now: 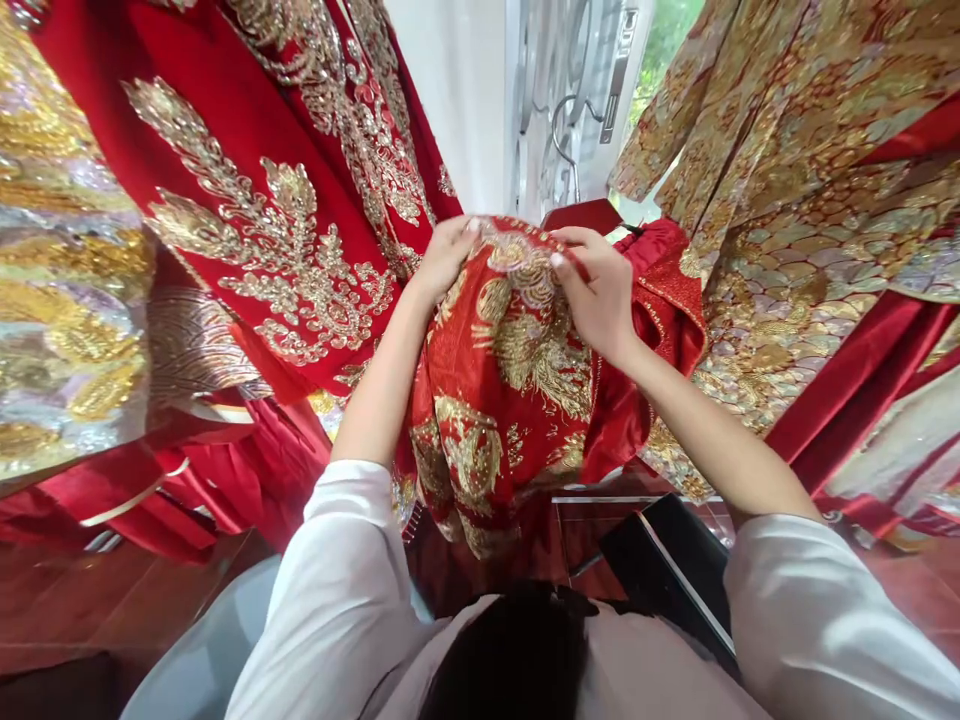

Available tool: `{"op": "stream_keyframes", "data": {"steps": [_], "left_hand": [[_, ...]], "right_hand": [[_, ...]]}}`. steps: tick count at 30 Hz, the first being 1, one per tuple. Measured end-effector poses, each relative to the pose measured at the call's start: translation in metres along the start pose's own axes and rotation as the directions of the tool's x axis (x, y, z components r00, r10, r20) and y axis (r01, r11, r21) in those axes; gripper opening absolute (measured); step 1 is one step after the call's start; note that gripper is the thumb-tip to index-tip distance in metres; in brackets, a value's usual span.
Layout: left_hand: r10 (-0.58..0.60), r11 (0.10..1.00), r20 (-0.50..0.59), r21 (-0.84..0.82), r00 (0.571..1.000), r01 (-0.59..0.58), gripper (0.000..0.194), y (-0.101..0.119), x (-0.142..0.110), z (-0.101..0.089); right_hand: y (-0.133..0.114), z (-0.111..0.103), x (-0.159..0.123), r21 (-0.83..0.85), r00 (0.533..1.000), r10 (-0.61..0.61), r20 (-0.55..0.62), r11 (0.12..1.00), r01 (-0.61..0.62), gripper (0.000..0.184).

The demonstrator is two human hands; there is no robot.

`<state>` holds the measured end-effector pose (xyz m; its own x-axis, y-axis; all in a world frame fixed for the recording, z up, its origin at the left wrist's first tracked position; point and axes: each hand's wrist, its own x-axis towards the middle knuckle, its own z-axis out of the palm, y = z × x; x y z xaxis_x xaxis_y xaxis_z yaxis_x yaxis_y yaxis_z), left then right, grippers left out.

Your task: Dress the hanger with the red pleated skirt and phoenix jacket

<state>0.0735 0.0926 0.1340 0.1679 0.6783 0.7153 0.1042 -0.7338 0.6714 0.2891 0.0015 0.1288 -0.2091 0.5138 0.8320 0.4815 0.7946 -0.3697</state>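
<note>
In the middle of the head view hangs a red embroidered jacket (484,370) with gold and silver sequin patterns, draped in loose folds. My left hand (448,258) pinches its upper edge on the left, thumb on top of the cloth. A short way to the right, my right hand (596,290) grips the same beaded edge between thumb and fingers. The rest of the jacket falls below and to the right of my hands. A metal hanger hook (564,140) rises just behind it.
A red gown (330,190) with gold embroidery hangs at left, beside a gold sequinned garment (71,250). Gold-patterned garments (810,200) hang at right. A black box-like object (667,570) lies on the tiled floor (922,590). A pale blue rounded object (202,640) stands lower left.
</note>
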Motion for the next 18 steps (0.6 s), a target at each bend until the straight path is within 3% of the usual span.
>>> {"op": "stream_keyframes", "data": {"steps": [2,4,8,10,14,18], "left_hand": [[0.034,0.999,0.036,0.029,0.999,-0.035,0.045,0.007,0.022,0.013],[0.019,0.998,0.075,0.061,0.997,-0.024,0.037,0.01,0.029,0.025],[-0.208,0.968,0.11,0.162,0.972,0.189,0.023,0.007,0.011,0.037],[-0.308,0.927,0.088,0.252,0.947,0.278,0.017,0.011,0.002,0.031],[-0.308,0.837,0.102,0.502,0.946,0.218,0.021,0.043,-0.004,0.005],[-0.412,0.841,0.23,0.469,0.882,0.27,0.042,0.076,-0.007,0.003]], "right_hand": [[0.014,-0.006,0.002,-0.022,0.995,0.081,-0.066,0.996,-0.083,0.033],[0.025,-0.006,-0.003,-0.04,0.987,0.134,-0.083,0.99,-0.138,0.034],[0.033,0.012,-0.026,-0.032,0.993,0.074,-0.094,0.997,-0.077,0.03],[0.032,0.022,-0.033,-0.053,0.991,0.058,-0.121,0.996,-0.065,0.031],[0.03,0.032,-0.034,-0.109,0.989,0.064,-0.135,0.991,-0.079,0.036],[0.027,0.037,-0.035,-0.129,0.99,0.062,-0.128,0.989,-0.079,0.037]]}}
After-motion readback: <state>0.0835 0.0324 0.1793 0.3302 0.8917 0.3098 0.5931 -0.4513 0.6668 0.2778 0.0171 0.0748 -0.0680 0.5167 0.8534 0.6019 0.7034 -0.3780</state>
